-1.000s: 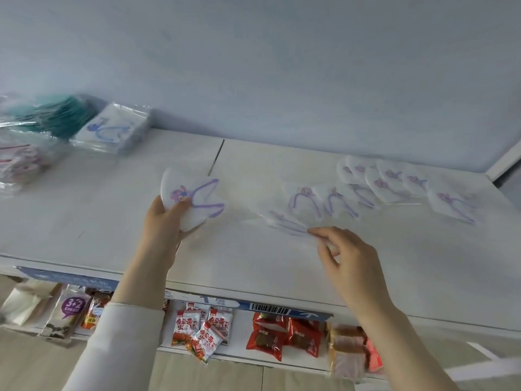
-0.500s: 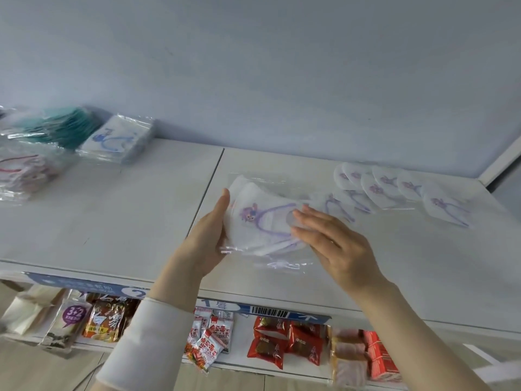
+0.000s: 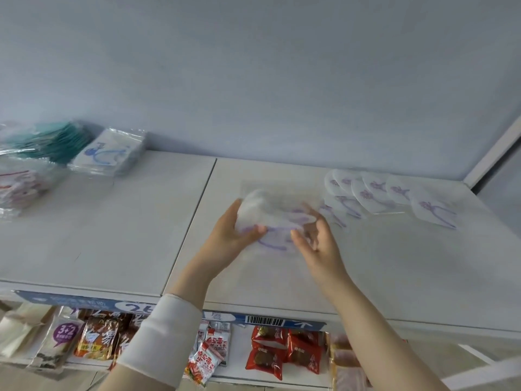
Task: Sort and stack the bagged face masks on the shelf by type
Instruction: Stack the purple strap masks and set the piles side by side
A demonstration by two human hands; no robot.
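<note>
My left hand grips a small pile of bagged white masks with purple straps above the middle of the white shelf top; the pile is blurred. On the pile's right side, my right hand has its fingers loosely curved against the bags. Several more purple-strap masks lie fanned out on the shelf to the right. At the back left stand a stack of blue-strap masks, a stack of teal masks and a stack of red-strap masks.
A pale blue wall rises behind the shelf. A seam splits the shelf top. Below the front edge, a price strip and a lower shelf with snack packets.
My left hand carried its mask rightward onto the one under my right hand. Both hands then closed in on the gathered pile and lifted it slightly.
</note>
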